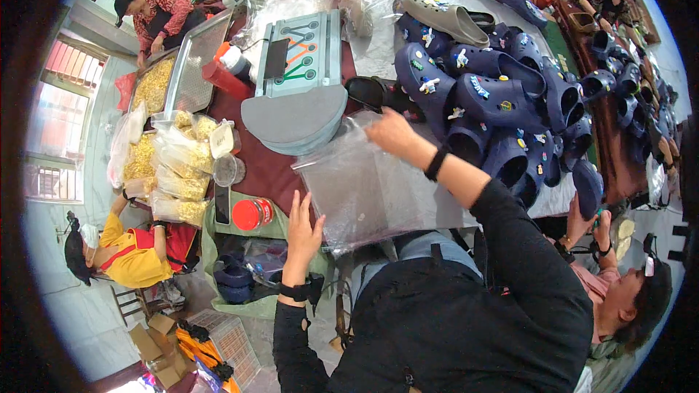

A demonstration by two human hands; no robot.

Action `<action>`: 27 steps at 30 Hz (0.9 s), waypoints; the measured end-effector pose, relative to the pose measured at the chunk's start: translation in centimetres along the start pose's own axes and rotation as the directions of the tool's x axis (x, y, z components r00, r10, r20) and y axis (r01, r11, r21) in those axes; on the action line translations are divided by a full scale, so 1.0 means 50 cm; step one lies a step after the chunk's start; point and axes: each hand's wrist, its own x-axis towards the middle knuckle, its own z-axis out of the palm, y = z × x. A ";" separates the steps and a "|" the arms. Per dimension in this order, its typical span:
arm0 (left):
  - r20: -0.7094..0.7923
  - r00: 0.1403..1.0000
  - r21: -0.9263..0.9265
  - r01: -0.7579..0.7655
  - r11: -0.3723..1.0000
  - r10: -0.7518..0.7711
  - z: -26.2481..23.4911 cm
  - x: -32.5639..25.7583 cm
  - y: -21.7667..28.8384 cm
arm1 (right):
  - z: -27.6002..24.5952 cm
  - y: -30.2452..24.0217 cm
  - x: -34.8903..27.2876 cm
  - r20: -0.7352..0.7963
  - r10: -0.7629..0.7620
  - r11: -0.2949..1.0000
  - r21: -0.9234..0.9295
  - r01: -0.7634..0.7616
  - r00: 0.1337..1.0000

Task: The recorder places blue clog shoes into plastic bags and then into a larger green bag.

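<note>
A clear plastic bag (364, 189) lies flat at the table's front edge, before my body. At its far edge, my right hand (399, 137) is closed, the fingers pinching the plastic. My left hand (302, 233) is at the bag's near left edge, fingers stretched out and apart, holding nothing. Just beyond the right hand is a black shoe (368, 92), partly hidden. A big pile of navy clogs (502, 102) with small charms rises to the right. One grey clog (445, 18) rests at the pile's far side.
A grey-green device (295, 116) with a rounded front stands beyond the bag. To the left are a red-lidded jar (251, 214), a dark phone (222, 205) and bags of yellow pieces (182, 156). Several people work around the table; at right, a person's hands hold a navy clog (587, 188).
</note>
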 end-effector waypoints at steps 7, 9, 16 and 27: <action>0.128 0.959 0.285 -0.281 0.916 0.254 0.067 0.008 0.064 | 0.064 -0.201 -0.182 0.068 -0.073 0.992 0.112 0.065 0.995; 0.279 0.935 0.300 -0.300 0.905 0.218 0.109 -0.012 0.045 | 0.098 -0.247 -0.208 0.056 -0.073 0.990 0.128 0.065 0.996; 0.478 0.845 0.503 -0.487 0.715 0.240 0.237 -0.067 -0.097 | 0.192 -0.313 -0.237 0.226 -0.062 0.991 0.126 0.034 0.972; 0.205 0.901 0.306 -0.430 0.849 0.382 0.241 -0.039 -0.069 | 0.144 -0.305 -0.245 -0.181 0.273 0.945 0.234 -0.228 0.945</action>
